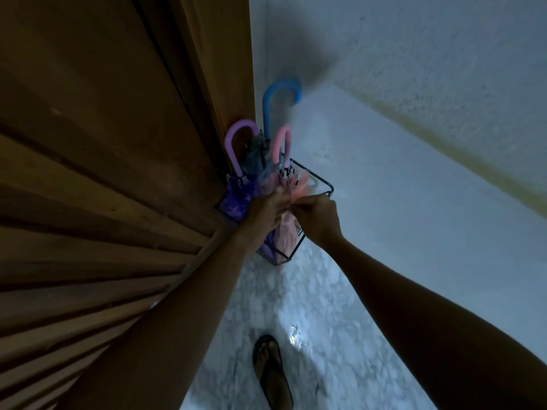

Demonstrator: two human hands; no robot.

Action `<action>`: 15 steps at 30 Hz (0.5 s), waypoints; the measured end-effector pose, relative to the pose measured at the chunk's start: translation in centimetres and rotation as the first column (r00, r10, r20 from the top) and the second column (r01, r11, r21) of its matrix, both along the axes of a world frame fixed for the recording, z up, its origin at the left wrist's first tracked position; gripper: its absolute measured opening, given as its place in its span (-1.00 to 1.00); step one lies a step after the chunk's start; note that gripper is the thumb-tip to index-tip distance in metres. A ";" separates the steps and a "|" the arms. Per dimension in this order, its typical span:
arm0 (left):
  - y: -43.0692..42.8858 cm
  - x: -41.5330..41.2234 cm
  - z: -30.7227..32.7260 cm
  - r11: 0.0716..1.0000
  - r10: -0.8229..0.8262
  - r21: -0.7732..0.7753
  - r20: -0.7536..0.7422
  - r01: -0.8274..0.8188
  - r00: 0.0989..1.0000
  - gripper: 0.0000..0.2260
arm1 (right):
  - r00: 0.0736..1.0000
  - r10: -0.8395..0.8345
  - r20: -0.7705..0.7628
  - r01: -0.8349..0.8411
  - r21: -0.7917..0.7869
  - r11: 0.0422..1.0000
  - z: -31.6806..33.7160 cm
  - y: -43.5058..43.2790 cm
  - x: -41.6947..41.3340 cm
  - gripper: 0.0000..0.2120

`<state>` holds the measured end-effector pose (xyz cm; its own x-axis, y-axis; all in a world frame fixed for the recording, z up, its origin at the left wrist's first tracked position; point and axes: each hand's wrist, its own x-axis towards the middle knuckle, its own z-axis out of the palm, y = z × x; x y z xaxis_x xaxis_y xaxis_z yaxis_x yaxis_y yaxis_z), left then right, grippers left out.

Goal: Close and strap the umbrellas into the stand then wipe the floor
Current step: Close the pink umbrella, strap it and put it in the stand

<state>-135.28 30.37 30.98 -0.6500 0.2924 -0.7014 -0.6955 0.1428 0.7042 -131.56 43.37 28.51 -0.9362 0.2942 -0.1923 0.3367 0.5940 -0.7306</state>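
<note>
A black wire umbrella stand (322, 182) sits on the floor in the corner beside a wooden door. Three folded umbrellas stand in it: a purple one (233, 196) with a lilac hooked handle, a blue-handled one (276, 96) at the back, and a pink one (296, 184) with a pink handle. My left hand (265, 208) is wrapped around the pink umbrella's folded canopy. My right hand (316, 216) pinches something thin at the same canopy, fingertips meeting the left hand; what it pinches is too small to make out.
The brown wooden door (103, 173) fills the left side. A white wall (414, 143) runs along the right. The pale marbled floor (319, 306) shows a shiny wet patch (296, 335) near my foot in a dark sandal (273, 371).
</note>
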 end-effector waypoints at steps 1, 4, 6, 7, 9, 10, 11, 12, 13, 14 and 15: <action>-0.1 0.0 0.5 0.999 0.010 0.040 -0.004 -0.010 1.000 -0.62 | 0.997 -0.028 -0.066 0.027 -0.022 0.999 0.4 0.1 0.3 -0.90; -0.4 -0.4 2.7 0.995 0.045 0.091 -0.022 -0.043 0.999 -0.58 | 0.976 -0.093 -0.199 0.079 -0.076 0.994 1.9 0.5 0.5 -0.92; -0.4 -0.3 3.8 0.990 0.033 0.135 -0.038 -0.028 0.999 -0.57 | 0.969 -0.100 -0.226 0.083 -0.085 0.993 2.8 0.8 0.6 -0.95; -0.4 -0.1 4.1 0.989 0.041 0.146 -0.050 -0.033 0.998 -0.58 | 0.968 -0.092 -0.235 0.073 -0.087 0.994 3.0 0.9 0.7 -0.95; -0.5 0.3 3.9 0.985 0.086 0.153 -0.064 -0.075 0.994 -0.61 | 0.967 -0.073 -0.244 0.051 -0.093 0.994 3.3 0.9 1.0 -0.94; -0.6 0.4 3.6 0.982 0.108 0.161 -0.059 -0.097 0.992 -0.63 | 0.966 -0.067 -0.248 0.044 -0.094 0.995 3.4 0.9 1.2 -0.93; -0.7 0.6 3.5 0.977 0.123 0.182 -0.046 -0.113 0.991 -0.65 | 0.965 -0.062 -0.256 0.038 -0.096 0.995 3.3 0.9 1.3 -0.92; -0.8 0.7 3.3 0.970 0.139 0.206 -0.037 -0.128 0.990 -0.69 | 0.961 -0.057 -0.270 0.033 -0.095 0.995 3.3 0.9 1.4 -0.92; -0.9 0.7 3.3 0.964 0.156 0.226 -0.035 -0.144 0.987 -0.74 | 0.957 -0.052 -0.287 0.027 -0.093 0.995 3.4 0.8 1.5 -0.91; -1.0 0.6 3.4 0.960 0.165 0.235 -0.041 -0.151 0.985 -0.77 | 0.952 -0.048 -0.303 0.021 -0.092 0.996 3.4 0.8 1.5 -0.90; -1.2 0.5 3.7 0.962 0.171 0.226 -0.061 -0.154 0.983 -0.79 | 0.947 -0.044 -0.318 0.014 -0.096 0.995 3.6 0.8 1.6 -0.90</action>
<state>-134.80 29.21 34.64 -0.7527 0.3191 -0.5759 -0.6369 -0.1315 0.7596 -129.96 44.22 32.07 -0.9442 0.3174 0.0876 0.0934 0.5133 -0.8531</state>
